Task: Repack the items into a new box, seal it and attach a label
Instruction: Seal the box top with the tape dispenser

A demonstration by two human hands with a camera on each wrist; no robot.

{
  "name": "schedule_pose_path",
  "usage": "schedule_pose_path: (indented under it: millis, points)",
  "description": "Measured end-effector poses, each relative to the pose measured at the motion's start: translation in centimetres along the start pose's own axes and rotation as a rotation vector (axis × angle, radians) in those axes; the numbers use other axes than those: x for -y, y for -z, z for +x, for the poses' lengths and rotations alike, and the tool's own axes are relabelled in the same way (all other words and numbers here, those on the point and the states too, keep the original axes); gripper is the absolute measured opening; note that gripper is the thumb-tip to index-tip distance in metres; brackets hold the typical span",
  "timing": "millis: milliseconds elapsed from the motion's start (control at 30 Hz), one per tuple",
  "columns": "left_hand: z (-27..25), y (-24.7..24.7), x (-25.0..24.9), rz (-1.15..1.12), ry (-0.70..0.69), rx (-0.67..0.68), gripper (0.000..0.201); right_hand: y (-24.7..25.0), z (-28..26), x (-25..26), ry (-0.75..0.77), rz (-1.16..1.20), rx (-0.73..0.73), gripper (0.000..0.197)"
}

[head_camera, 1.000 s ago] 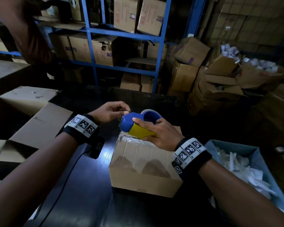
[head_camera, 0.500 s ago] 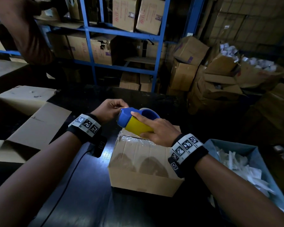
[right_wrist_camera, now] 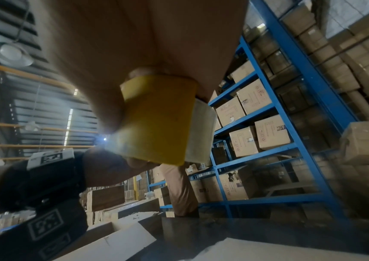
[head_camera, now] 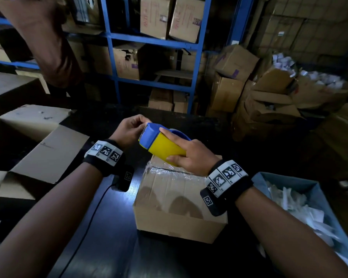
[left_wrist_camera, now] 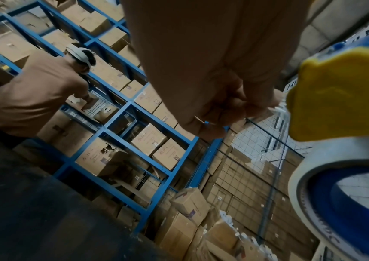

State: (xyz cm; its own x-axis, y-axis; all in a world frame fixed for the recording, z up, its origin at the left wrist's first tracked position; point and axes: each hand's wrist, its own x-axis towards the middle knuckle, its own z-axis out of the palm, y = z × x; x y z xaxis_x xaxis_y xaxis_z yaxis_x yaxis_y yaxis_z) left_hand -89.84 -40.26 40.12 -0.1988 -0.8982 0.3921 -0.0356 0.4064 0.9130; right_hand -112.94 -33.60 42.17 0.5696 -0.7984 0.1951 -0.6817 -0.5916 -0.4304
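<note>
A small cardboard box (head_camera: pixel 179 201) stands on the dark table, its top flaps covered with clear tape. Above its far edge my right hand (head_camera: pixel 187 155) grips a blue and yellow tape dispenser (head_camera: pixel 161 144) (left_wrist_camera: pixel 335 98) (right_wrist_camera: pixel 156 120) holding a roll of clear tape (left_wrist_camera: pixel 312 167). My left hand (head_camera: pixel 133 127) (left_wrist_camera: pixel 223 109) is at the dispenser's toothed blade end, fingers curled and pinching the loose end of the tape (left_wrist_camera: pixel 277 110).
A large open cardboard box (head_camera: pixel 40 153) lies at the left. A blue bin (head_camera: pixel 319 197) with white packets sits at the right. Blue shelving (head_camera: pixel 195 77) stacked with boxes stands behind the table, where another person (left_wrist_camera: pixel 33 95) is standing. A cable (head_camera: pixel 92 215) runs across the table.
The dispenser has risen slightly off the box and tilted, its blade end turned toward my left hand, whose fingers have closed in on the tape end.
</note>
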Motion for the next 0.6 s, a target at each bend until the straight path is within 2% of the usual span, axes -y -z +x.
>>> schedule_pose_path:
  millis: [33, 267, 600]
  points:
    - [-0.1, -0.1, 0.3, 0.014, -0.001, -0.014, 0.010, -0.1, -0.1, 0.0, -0.008, 0.006, -0.006, 0.079]
    - [0.0, -0.3, 1.9, 0.097, 0.009, -0.067, 0.020, -0.3, -0.1, -0.5, -0.056, 0.022, -0.028, 0.078]
    - [0.6, -1.3, 2.1, 0.113, 0.029, -0.092, 0.024, 0.4, 0.3, -1.5, -0.152, 0.080, 0.022, 0.077]
